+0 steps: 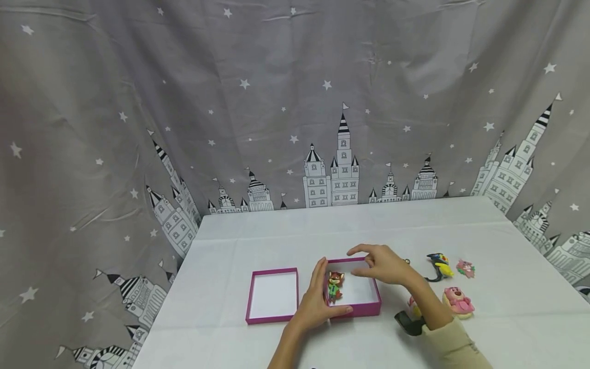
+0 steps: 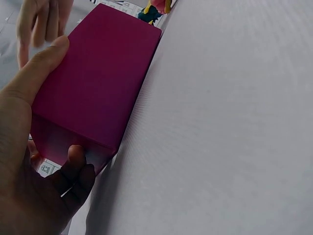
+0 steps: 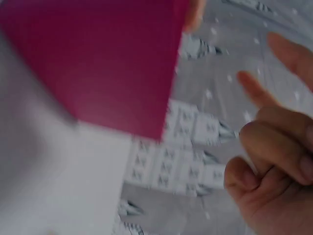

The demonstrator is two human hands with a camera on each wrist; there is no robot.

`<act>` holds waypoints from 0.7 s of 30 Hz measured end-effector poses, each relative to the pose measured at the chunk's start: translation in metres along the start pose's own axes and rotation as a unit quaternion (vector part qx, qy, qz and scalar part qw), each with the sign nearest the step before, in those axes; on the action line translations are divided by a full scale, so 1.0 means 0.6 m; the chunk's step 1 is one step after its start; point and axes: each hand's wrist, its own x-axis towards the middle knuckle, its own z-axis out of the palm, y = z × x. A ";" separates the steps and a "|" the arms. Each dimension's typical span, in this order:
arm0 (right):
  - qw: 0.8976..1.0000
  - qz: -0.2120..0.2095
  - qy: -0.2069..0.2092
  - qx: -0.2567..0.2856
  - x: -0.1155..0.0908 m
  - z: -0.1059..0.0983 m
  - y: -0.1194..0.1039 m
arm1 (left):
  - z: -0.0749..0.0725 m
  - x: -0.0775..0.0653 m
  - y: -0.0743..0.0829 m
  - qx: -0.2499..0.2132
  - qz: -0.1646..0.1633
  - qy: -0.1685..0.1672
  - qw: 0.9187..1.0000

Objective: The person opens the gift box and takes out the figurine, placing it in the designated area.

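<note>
A magenta open-top box [image 1: 366, 309] with a white inside stands on the white table. Against its left inner wall lies a small fox figure [image 1: 334, 291] in a green shirt. My left hand [image 1: 313, 303] grips the box's left front corner, thumb along the front wall and fingers on the left side; the left wrist view shows that thumb on the magenta wall [image 2: 100, 73]. Over the box's right rear part hovers my right hand [image 1: 384, 265], thumb and index finger spread apart. Its other fingers are bent in the right wrist view, and nothing is between them.
A shallow magenta-rimmed tray or lid [image 1: 272, 320] lies left of the box. To the right are a black, blue and yellow figure [image 1: 442, 266], a small pink piece [image 1: 466, 268] and a pink bear figure [image 1: 458, 302]. Another figure [image 1: 413, 309] is partly hidden by the right forearm.
</note>
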 end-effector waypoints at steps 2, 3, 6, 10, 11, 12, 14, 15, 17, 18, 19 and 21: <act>1.000 0.008 -0.007 -0.018 0.009 0.024 -0.004 | -0.001 0.000 0.000 -0.002 0.002 0.000 1.000; 0.999 0.014 -0.006 -0.028 0.013 0.035 -0.005 | -0.001 -0.001 0.000 -0.003 0.003 0.000 1.000; 0.998 0.023 -0.001 -0.059 0.020 0.066 -0.008 | -0.002 -0.001 -0.001 -0.005 0.007 0.000 1.000; 0.994 0.033 0.009 -0.100 0.021 0.095 -0.011 | -0.002 -0.001 -0.002 -0.010 0.010 -0.001 1.000; 0.993 0.037 0.012 -0.114 0.020 0.101 -0.011 | -0.002 -0.001 -0.002 -0.010 0.010 -0.001 1.000; 0.991 0.039 0.015 -0.126 0.019 0.106 -0.011 | -0.002 -0.001 -0.001 -0.010 0.011 -0.002 1.000; 0.986 0.041 0.020 -0.161 0.017 0.115 -0.010 | -0.001 -0.001 -0.001 -0.009 0.011 -0.002 1.000; 0.984 0.040 0.023 -0.175 0.016 0.119 -0.009 | -0.001 -0.001 0.000 -0.008 0.011 -0.002 1.000; 0.981 0.041 0.024 -0.190 0.016 0.126 -0.007 | -0.001 -0.001 0.000 -0.003 0.011 -0.003 1.000; 0.980 0.040 0.024 -0.196 0.016 0.129 -0.007 | -0.001 -0.001 0.001 -0.002 0.010 -0.003 1.000; 0.978 0.040 0.024 -0.202 0.016 0.131 -0.006 | -0.001 -0.002 0.001 -0.001 0.009 -0.002 1.000; 0.978 0.043 0.023 -0.204 0.017 0.134 -0.006 | -0.001 -0.003 0.001 -0.002 0.009 -0.003 1.000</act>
